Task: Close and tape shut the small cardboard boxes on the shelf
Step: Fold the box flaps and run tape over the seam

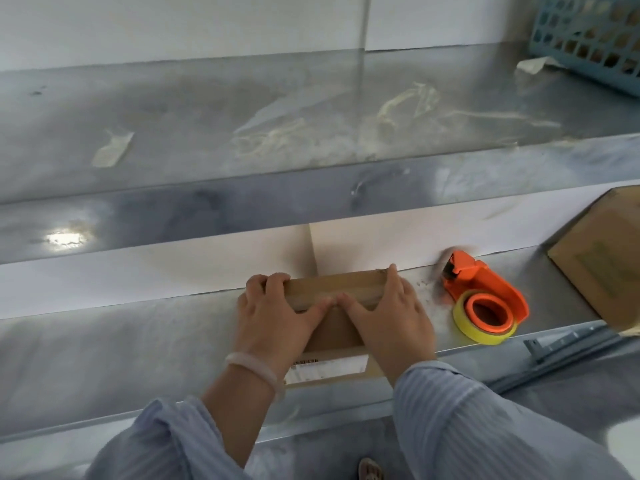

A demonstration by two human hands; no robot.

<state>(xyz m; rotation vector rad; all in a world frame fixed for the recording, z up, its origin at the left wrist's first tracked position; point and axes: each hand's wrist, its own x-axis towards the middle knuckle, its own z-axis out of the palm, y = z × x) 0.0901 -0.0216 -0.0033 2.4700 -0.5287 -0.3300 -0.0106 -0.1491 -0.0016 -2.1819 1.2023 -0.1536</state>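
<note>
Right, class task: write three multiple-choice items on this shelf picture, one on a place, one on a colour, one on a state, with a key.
1. Where does the tape dispenser lie relative to the small cardboard box? A) to its left B) to its right C) on top of it
2. The tape roll is A) yellow B) blue C) black
3. The left hand and right hand: A) both grip the box B) only one touches it C) neither touches it

Key: 1 B, the dispenser sits just right of the box. 2 A, the roll on the dispenser is plainly yellow. 3 A, each hand curls its fingers over one end of the box.
</note>
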